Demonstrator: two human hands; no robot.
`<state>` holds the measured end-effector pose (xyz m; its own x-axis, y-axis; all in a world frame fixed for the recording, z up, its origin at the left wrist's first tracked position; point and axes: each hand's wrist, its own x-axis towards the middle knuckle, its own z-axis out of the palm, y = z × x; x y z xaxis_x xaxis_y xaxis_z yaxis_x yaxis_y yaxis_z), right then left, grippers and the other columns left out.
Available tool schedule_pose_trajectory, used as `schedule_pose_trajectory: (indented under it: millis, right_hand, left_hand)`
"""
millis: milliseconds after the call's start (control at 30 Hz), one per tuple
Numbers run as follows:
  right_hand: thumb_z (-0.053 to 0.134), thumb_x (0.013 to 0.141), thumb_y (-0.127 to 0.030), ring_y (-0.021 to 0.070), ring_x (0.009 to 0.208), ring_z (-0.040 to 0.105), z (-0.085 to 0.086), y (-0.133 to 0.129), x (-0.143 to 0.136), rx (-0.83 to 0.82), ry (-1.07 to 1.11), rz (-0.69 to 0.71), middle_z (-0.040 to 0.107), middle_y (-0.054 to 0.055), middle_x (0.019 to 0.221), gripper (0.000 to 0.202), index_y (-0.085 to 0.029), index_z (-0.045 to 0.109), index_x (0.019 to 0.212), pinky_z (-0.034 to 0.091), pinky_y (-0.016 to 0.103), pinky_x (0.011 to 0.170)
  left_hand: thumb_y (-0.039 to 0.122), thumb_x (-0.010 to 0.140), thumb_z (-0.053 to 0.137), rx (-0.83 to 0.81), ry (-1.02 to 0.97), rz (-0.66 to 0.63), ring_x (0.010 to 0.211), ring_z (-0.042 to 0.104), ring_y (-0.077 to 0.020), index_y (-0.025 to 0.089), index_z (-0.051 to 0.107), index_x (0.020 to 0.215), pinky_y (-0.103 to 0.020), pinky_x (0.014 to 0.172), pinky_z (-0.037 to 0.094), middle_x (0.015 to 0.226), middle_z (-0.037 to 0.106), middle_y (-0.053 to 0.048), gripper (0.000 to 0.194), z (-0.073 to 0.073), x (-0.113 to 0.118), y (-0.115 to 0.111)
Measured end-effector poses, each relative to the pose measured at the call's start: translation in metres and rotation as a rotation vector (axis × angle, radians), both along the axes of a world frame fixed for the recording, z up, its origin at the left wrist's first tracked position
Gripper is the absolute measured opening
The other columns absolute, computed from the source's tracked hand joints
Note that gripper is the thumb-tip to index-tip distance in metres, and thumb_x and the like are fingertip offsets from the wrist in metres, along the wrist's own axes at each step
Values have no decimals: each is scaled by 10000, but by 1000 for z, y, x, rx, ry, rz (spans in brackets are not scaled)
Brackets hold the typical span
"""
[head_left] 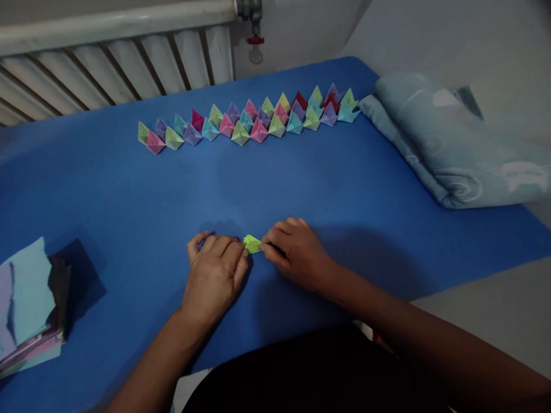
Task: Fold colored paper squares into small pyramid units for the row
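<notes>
A small folded yellow-green paper (252, 244) sits between my two hands, low over the blue mat. My left hand (217, 266) pinches its left end, with the fingers bent and close together. At its right end my right hand (297, 251) grips it between thumb and fingers. Both hands hide parts of the paper, so its full shape cannot be made out. Farther back stand several folded paper boats (240, 133) in pink, green, purple, blue and red, set close together in two rows.
At the left lies a stack of coloured paper sheets (30, 299). A folded grey-blue blanket (454, 146) rests at the right on the blue mat (144, 199). Behind the mat's far edge are a white radiator (106, 25) and a valve with a red handle (256, 40).
</notes>
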<state>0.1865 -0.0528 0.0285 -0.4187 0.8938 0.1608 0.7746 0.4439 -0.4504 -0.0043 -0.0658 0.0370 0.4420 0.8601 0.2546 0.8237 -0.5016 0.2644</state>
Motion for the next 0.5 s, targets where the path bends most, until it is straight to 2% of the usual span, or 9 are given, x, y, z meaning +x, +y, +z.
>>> schedule_pose_trajectory:
  millis: [200,500]
  right_hand:
    - [564,907,-276,171,778,509,1,1,-1,-54,21,-25,654,31,829,161,-178,649,810,306,318,739]
    - [540,907,-249,167,806,519,4,3,-2,-103,16,-65,646,33,861,151,-176,634,814,316,312,748]
  left_hand:
    - [274,962,444,-57,-7,37,838,575,-214,194,677,875,-448,894,338,889,699,-46,262,0,0,3]
    - [304,958,448,-64,20,76,799,564,-209,190,660,833,-436,885,348,816,683,-45,271,0,2,3]
